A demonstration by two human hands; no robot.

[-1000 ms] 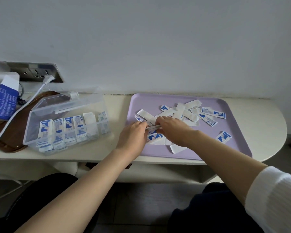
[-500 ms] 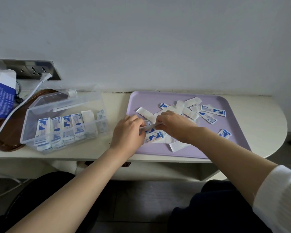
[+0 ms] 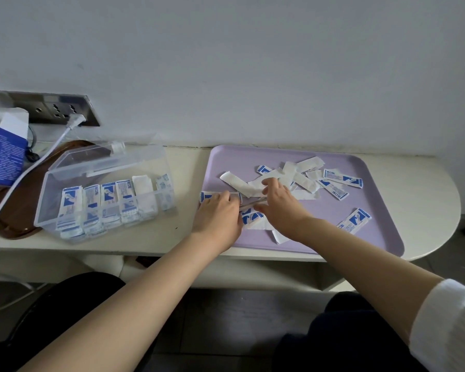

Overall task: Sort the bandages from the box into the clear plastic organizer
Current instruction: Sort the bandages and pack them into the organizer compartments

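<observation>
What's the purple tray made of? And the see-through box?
Tray: probably matte plastic, one even lilac colour with a rounded moulded rim. Box: clear glossy plastic; you see the bandages through its walls.

Blue-white wrapped bandages scattered flat, right. Clear plastic organizer left, lid open, compartments part-filled. Box far left, open.

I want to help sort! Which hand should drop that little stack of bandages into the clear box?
Probably the left hand. It sits at the tray edge nearest the clear box and holds the stack too. The right hand would have to cross over it.
</observation>
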